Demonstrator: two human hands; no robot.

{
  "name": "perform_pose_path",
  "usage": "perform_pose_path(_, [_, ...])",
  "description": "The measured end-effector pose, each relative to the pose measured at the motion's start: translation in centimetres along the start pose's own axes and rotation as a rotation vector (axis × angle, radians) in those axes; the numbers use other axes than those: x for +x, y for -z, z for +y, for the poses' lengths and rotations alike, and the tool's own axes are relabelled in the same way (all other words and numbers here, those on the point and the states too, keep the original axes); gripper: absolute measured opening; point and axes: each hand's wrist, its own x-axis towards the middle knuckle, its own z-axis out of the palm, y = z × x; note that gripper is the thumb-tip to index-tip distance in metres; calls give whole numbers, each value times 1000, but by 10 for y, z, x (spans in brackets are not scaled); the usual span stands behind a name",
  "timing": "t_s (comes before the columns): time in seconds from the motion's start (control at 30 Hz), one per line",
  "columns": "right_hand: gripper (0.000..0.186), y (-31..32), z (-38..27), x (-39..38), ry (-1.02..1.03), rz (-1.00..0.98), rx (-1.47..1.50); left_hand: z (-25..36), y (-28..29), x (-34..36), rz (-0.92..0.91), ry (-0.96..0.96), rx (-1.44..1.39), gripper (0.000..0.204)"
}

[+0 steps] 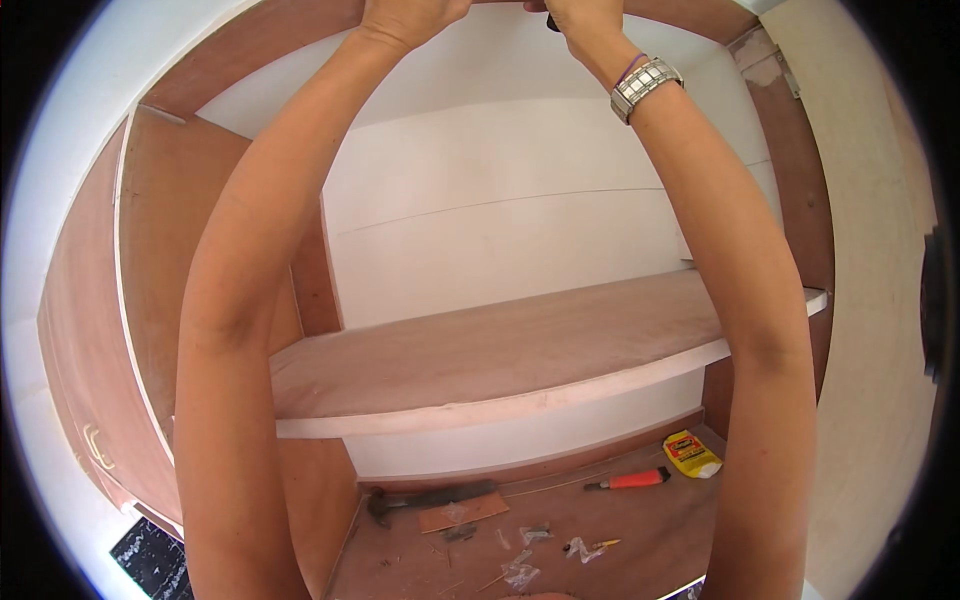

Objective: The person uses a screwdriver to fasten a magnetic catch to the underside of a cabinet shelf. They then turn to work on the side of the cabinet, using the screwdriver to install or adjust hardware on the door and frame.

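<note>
Both my arms reach up to the top frame of a wooden cupboard (680, 15). My left hand (412, 18) is at the top edge against the reddish-brown frame, with its fingers mostly cut off. To its right, my right hand (590, 22) is closed around something, of which only a small black end (552, 22) shows beneath the fingers. The picture's upper edge hides the rest of it. A silver watch (646, 88) and a thin purple band circle my right wrist.
A brown shelf (500, 340) with a pale front edge crosses the cupboard. Below it lie a hammer (440, 497), a wood strip (463, 512), an orange-handled tool (630, 480), a yellow packet (692, 455) and plastic scraps (520, 568). Doors stand open at left (80, 300) and right (870, 300).
</note>
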Motion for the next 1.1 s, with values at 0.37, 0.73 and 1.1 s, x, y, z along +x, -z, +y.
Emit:
perform_pose_path(0.37, [24, 7, -11, -7, 72, -2, -33, 1, 0, 2, 2, 19, -32, 15])
perform_pose_path(0.73, [48, 100, -89, -99, -476, -260, -716, 8, -1, 4, -29, 87, -8, 21])
perform_pose_path(1.1, [25, 70, -74, -114, 106, -244, -709, 11, 3, 7, -9, 133, -59, 18])
